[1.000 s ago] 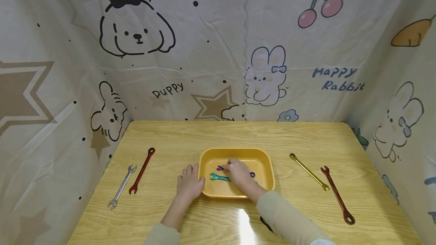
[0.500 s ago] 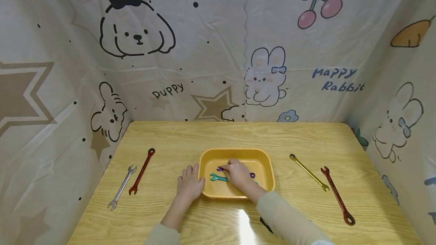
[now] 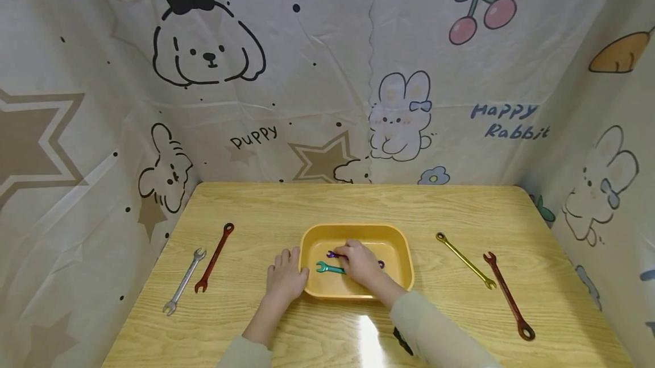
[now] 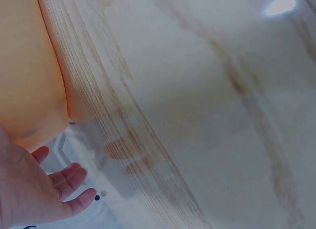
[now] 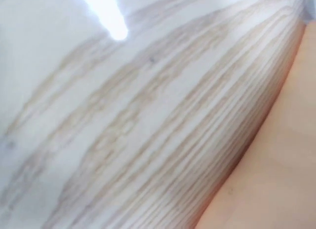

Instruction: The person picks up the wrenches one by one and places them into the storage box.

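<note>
In the head view, my right hand [image 3: 360, 264] reaches into the yellow tray [image 3: 404, 243] and pinches a purple wrench [image 3: 332, 254] around its middle. The fingers and palm cover most of that wrench, leaving its open end on the left and its ring end on the right in sight. Beside it lies a teal wrench [image 3: 330, 268], partly under the same hand. My left hand [image 3: 284, 280] rests against the tray's left rim with fingers extended. The left wrist view has the left hand [image 4: 39, 189] next to the tray wall [image 4: 29, 66], fingers loosely bent and nothing in them.
On the wooden table [image 3: 266, 203], a silver wrench [image 3: 185, 281] and a red wrench [image 3: 215, 257] lie to the left. To the right are a yellow wrench [image 3: 465, 260] and a larger dark red wrench [image 3: 509, 295]. A printed cloth [image 3: 317, 44] surrounds the table's back and sides.
Both hands stay at the same places. The teal wrench's right end, glimpsed earlier beyond the right wrist, is now hidden behind it. The head view has shifted very slightly.
</note>
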A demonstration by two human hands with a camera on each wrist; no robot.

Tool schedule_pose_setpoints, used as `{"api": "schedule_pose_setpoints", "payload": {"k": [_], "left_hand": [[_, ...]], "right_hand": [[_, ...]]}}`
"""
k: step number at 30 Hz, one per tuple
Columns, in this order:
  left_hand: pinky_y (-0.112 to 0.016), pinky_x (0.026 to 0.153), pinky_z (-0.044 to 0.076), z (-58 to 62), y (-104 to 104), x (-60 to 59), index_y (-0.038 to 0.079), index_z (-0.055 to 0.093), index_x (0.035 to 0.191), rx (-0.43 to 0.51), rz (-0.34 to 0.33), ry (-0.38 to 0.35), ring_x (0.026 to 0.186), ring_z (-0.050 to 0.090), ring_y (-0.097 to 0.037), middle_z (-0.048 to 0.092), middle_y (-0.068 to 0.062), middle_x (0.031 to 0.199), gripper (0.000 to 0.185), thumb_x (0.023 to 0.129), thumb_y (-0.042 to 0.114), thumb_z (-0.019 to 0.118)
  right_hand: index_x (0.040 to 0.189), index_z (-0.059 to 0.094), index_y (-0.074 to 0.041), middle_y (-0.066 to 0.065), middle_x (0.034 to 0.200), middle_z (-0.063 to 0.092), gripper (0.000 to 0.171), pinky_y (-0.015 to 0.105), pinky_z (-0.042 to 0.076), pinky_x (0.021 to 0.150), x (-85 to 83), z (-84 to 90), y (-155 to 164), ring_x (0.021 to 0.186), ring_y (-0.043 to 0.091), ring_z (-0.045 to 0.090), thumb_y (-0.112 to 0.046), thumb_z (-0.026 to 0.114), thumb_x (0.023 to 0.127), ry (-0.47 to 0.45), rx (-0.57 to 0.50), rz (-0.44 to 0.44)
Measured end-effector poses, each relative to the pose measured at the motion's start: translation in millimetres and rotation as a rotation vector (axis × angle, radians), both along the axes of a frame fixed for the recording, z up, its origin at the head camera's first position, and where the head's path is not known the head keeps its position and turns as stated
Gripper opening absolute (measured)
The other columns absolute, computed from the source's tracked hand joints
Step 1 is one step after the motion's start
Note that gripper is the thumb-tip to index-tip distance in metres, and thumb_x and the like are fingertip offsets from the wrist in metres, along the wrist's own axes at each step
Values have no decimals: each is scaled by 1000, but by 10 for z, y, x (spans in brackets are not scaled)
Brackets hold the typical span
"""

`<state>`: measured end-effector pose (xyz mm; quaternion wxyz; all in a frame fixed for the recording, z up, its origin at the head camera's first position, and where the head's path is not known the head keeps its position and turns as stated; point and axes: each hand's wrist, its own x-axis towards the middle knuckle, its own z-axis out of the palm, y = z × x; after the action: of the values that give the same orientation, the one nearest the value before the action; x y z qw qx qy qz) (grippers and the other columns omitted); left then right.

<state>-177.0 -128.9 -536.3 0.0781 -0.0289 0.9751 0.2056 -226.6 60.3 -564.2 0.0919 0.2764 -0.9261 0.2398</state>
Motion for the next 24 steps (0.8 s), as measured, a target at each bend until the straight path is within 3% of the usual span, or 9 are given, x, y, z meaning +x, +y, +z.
{"api": "schedule_pose_setpoints", "payload": {"k": [8, 13, 24], "left_hand": [[-52, 90, 30, -2, 8, 0, 7, 33, 137, 5, -1, -4, 114, 34, -34, 38, -18, 127, 54, 89, 29, 45], [-52, 90, 29, 17, 9, 2, 7, 33, 137, 13, 0, 0, 114, 34, -34, 38, -18, 127, 53, 89, 29, 45], [-53, 91, 30, 18, 4, 8, 7, 33, 136, 4, -8, -4, 114, 34, -34, 37, -19, 128, 53, 89, 29, 44]], "right_hand": [[112, 65, -6, 9, 95, 62, 30, 37, 48, 73, 38, 150, 108, 84, 21, 58, -11, 64, 83, -222, 11, 46], [117, 62, -6, 9, 100, 62, 32, 38, 48, 76, 73, 222, 174, 89, 21, 59, -13, 62, 85, -297, -28, 60], [122, 57, -8, 11, 115, 59, 35, 42, 46, 85, 128, 373, 274, 105, 27, 56, -13, 60, 87, -292, -127, -5]]}}
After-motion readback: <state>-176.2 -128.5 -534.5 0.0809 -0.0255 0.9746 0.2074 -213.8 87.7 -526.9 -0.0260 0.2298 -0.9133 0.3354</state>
